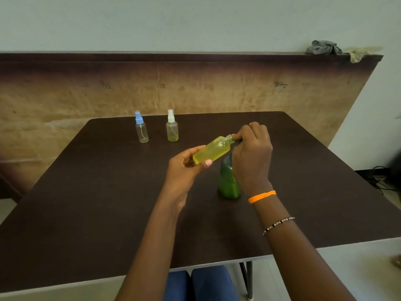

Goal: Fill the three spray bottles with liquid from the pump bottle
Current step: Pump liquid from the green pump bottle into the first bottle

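- Over the middle of the dark counter (86, 192), my left hand (186, 164) holds an uncapped spray bottle (212, 152) — thumb curled over its base end, fingers behind it.
- That bottle is tilted, neck pointing up and to the right, and it looks full of yellow liquid.
- My right hand (251, 153) sits on top of the green pump bottle (229, 181); its fingers are curled round the pump head, which the hand mostly hides.
- The tilted bottle's open neck meets my right fingertips (235, 135) just where the spout should be — the spout itself I cannot make out.
- The pump bottle stands upright on the counter, right of centre, its body showing green below my wrist.
- An orange band (262, 196) and a beaded bracelet (278, 224) circle my right forearm.
- At the far side of the counter stand two more spray bottles, both upright and capped, apart from each other.
- The one with the blue sprayer (141, 128) looks clear, with no colour in it that I can see.
- The one with the white sprayer (172, 128), to its right, has a yellow tint, strongest near the bottom.
- Behind the counter a brown board (195, 88) leans along the wall; a grey cloth (323, 48) lies bunched on its top edge at the far right.
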Available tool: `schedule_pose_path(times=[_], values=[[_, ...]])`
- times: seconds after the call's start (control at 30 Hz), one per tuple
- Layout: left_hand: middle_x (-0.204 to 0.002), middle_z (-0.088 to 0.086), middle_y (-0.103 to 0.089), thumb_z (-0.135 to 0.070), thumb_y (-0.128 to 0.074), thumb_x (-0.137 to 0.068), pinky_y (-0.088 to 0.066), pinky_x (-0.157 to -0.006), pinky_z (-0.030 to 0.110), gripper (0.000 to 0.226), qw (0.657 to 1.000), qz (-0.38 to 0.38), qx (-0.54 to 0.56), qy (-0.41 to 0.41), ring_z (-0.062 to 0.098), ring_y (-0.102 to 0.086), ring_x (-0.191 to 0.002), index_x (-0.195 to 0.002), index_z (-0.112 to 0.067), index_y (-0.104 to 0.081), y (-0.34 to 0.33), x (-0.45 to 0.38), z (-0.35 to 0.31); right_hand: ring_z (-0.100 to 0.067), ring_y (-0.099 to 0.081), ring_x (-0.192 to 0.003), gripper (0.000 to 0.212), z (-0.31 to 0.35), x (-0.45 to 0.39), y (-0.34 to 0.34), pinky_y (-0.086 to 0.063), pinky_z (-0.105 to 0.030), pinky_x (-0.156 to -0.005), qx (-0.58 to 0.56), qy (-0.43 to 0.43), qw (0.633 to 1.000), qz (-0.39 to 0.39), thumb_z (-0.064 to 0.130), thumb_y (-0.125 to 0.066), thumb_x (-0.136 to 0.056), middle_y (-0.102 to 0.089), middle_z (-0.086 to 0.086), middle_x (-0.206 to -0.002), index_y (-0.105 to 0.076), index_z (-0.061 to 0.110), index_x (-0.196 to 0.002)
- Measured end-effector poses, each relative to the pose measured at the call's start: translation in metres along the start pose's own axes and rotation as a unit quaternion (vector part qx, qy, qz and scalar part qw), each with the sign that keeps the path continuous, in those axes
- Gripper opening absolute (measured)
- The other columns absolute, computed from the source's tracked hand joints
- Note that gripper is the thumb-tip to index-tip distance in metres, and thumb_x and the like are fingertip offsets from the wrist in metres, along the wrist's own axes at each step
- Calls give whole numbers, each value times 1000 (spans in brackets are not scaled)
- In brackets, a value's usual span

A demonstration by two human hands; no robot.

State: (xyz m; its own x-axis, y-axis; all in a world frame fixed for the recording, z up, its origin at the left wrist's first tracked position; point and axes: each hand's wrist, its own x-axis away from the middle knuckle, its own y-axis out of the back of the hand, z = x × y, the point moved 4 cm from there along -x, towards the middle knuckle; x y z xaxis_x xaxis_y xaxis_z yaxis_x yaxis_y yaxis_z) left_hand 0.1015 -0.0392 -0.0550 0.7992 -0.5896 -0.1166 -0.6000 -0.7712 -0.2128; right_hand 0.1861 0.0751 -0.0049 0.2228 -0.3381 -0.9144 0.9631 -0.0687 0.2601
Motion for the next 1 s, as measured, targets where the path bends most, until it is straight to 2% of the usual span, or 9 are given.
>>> schedule_pose_path(times=[0.17, 0.23, 0.33, 0.4, 0.5, 0.6, 0.7, 0.9, 1.0], values=[[-97, -1, -69, 3, -69, -77, -50, -78, 17, 34, 1000, -12, -9, -5, 8, -63, -93, -98, -23, -65, 2, 1, 5, -35, -52, -65, 25, -6, 11, -6, -48, -40, -61, 12, 14, 1000, -22, -4, -38, -80, -55, -20, -68, -55, -2, -62], [-97, -1, -69, 3, -68, -77, -49, -77, 16, 34, 1000, -14, -6, -4, 8, -63, -92, -98, -23, -65, 1, 2, 6, -33, -49, -64, 23, -3, 9, -5, -45, -40, -58, 10, 6, 1000, -15, -3, -39, -79, -54, -19, -67, -54, -1, -62], [-99, 0, -69, 2, -68, -78, -49, -87, 23, 32, 1000, -10, 1, -3, 11, -63, -96, -99, -22, -65, 0, 3, 3, -26, -43, -66, 20, 0, 2, -2, -34, -32, -55, 5, 2, 1000, 9, -1, -37, -73, -52, -14, -67, -54, 1, -63], [-100, 1, -69, 2, -68, -78, -49, -91, 27, 32, 1000, -9, 2, -2, 13, -63, -98, -99, -22, -65, 0, 4, 2, -28, -46, -65, 23, 2, -5, -2, -30, -28, -54, -7, -8, 1000, 24, 1, -34, -70, -53, -13, -67, -55, 2, -62], [-98, 0, -69, 3, -67, -79, -50, -90, 26, 32, 1000, -8, 6, -1, 11, -63, -96, -98, -23, -64, 0, 4, 2, -28, -45, -65, 23, 1, -2, -4, -30, -28, -54, -12, -18, 1000, 14, 1, -34, -73, -52, -13, -67, -54, 1, -62], [-97, -2, -69, 2, -67, -79, -50, -89, 24, 32, 1000, -9, 0, 4, 10, -63, -95, -97, -23, -65, -1, 4, 6, -23, -38, -69, 23, -3, 8, -8, -35, -33, -56, -7, -10, 1000, -10, -1, -40, -80, -51, -17, -67, -52, 0, -61], [-96, -3, -69, 2, -66, -79, -50, -89, 23, 32, 1000, -9, 5, 5, 8, -63, -94, -98, -23, -64, 0, 4, 7, -24, -39, -71, 24, -4, 11, -9, -39, -37, -58, -2, -5, 1000, -21, -1, -42, -83, -52, -18, -68, -53, -1, -62], [-96, -2, -69, 1, -66, -80, -49, -90, 26, 31, 1000, -4, 21, 6, 8, -63, -93, -98, -23, -65, -1, 5, 4, -27, -45, -66, 22, 2, -4, -4, -30, -28, -54, -16, -10, 1000, 14, 1, -34, -72, -52, -14, -67, -53, 1, -62], [-98, -1, -69, 1, -67, -80, -50, -89, 24, 31, 1000, -5, 19, 5, 10, -63, -96, -99, -23, -65, -2, 5, 5, -23, -40, -69, 21, 0, 0, -4, -30, -27, -55, -23, -16, 1000, -2, -1, -36, -73, -52, -15, -67, -53, 1, -62]])
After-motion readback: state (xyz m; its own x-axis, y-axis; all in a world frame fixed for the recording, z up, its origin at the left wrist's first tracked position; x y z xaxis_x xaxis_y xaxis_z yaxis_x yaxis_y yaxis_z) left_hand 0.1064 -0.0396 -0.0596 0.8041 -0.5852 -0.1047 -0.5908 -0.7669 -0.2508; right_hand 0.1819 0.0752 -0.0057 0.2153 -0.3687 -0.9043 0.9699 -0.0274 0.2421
